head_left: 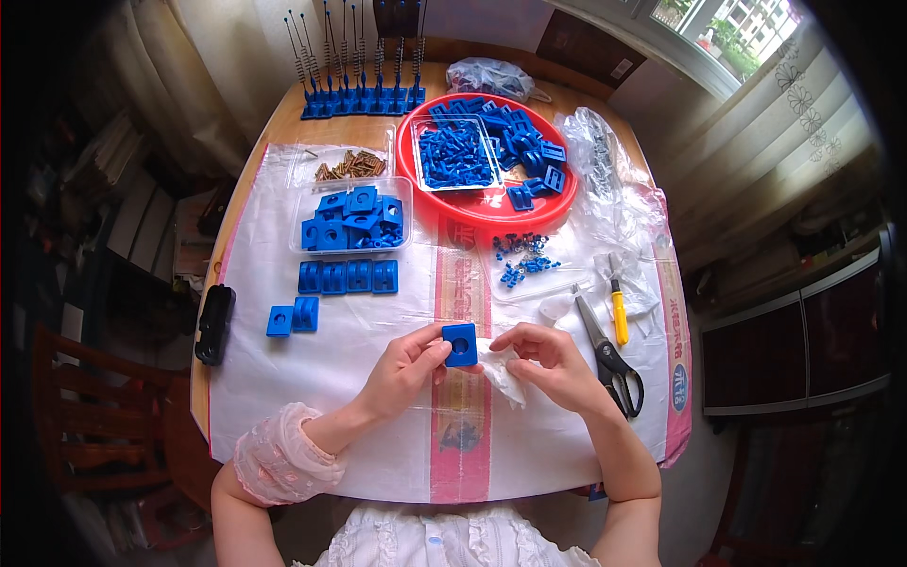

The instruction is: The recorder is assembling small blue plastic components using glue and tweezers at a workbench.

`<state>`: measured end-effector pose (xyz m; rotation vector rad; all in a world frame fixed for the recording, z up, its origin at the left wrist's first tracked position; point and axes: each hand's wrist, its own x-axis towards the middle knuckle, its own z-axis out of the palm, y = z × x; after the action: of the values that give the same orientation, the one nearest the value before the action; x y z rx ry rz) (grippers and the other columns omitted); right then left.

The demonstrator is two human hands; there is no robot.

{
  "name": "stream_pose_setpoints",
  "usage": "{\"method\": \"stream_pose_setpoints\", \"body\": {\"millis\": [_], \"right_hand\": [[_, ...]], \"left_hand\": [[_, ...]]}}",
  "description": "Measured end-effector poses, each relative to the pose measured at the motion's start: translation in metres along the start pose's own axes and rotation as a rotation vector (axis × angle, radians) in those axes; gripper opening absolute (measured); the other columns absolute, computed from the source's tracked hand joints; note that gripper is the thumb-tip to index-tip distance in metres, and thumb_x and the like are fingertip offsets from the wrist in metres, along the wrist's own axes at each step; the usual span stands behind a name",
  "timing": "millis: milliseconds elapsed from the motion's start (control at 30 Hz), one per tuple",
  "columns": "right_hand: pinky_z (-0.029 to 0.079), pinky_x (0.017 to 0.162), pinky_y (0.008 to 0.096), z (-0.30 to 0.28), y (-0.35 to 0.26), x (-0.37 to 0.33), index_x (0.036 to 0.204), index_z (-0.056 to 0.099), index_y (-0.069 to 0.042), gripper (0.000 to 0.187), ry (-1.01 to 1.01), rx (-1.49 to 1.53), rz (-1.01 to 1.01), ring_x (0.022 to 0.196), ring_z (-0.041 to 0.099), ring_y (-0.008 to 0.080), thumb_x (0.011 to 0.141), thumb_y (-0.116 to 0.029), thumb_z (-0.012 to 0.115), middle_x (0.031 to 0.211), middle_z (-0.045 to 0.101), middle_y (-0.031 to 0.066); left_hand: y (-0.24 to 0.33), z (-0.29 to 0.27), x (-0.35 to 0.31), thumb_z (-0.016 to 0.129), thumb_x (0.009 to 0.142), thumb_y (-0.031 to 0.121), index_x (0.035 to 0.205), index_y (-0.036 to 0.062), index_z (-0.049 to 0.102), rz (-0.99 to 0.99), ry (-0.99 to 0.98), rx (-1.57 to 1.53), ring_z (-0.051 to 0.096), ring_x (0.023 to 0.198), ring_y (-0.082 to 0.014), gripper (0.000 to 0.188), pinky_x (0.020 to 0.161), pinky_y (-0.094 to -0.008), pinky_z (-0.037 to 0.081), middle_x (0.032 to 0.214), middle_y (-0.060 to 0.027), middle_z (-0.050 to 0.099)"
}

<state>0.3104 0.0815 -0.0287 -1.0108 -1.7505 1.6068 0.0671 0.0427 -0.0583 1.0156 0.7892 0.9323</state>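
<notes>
Between the thumb and fingers of my left hand (408, 369) is a square blue plastic block (460, 345) with a round hole in its face. My right hand (546, 364), just to the right, pinches a crumpled white tissue (504, 375) that hangs below the fingers and reaches close to the block. Whether the tissue touches the block I cannot tell. Left of my hands lie two loose blue parts (280, 321), and farther off stands a short row of similar blue parts (347, 276).
A clear tub (406, 236) of blue pieces stands beyond the row, near brass-coloured screws (351, 165). At the back sits a red basin (444, 210) of blue parts. Black scissors (619, 373), a yellow-handled tool (620, 317) and a black case (215, 324) lie at the sides.
</notes>
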Motion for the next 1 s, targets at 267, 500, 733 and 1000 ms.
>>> {"method": "stream_pose_setpoints", "body": {"millis": [267,500,733,1000], "right_hand": [[0.054,0.078,0.0254,0.008,-0.010,-0.004,0.100,0.070,0.003,0.015,0.216,-0.185,-0.075,0.083,0.068,0.0127,0.087,-0.001,0.067,0.089,0.069,0.0079],[0.053,0.076,0.0222,0.012,-0.011,-0.001,0.104,0.069,0.005,0.017,0.344,0.003,-0.020,0.083,0.067,0.0098,0.089,0.003,0.063,0.093,0.070,0.0061],[0.051,0.073,0.0186,0.009,-0.009,-0.003,0.105,0.069,0.006,0.024,0.393,-0.033,-0.024,0.082,0.064,0.0068,0.086,0.008,0.056,0.095,0.069,0.0057],[0.051,0.076,0.0202,0.006,-0.006,-0.002,0.098,0.067,0.004,0.017,0.367,0.012,-0.063,0.084,0.064,0.0086,0.081,0.007,0.064,0.092,0.062,0.0041]], "left_hand": [[0.003,0.006,-0.001,0.044,0.104,0.028,0.132,0.0022,0.053,0.007,0.022,-0.033,0.065,0.091,-0.0069,0.040,0.074,-0.0182,0.049,0.105,-0.0074,0.072],[0.001,0.004,0.000,0.044,0.103,0.022,0.134,-0.0031,0.049,-0.003,0.015,-0.026,0.067,0.105,-0.0193,0.040,0.084,-0.0264,0.053,0.114,-0.0123,0.066],[0.002,0.002,0.000,0.044,0.103,0.021,0.134,-0.0038,0.049,-0.038,0.014,-0.008,0.067,0.105,-0.0210,0.040,0.089,-0.0310,0.054,0.114,-0.0131,0.066],[0.003,0.003,0.000,0.043,0.103,0.021,0.133,-0.0042,0.049,-0.033,0.016,-0.039,0.067,0.105,-0.0216,0.040,0.089,-0.0336,0.055,0.114,-0.0135,0.066]]}}
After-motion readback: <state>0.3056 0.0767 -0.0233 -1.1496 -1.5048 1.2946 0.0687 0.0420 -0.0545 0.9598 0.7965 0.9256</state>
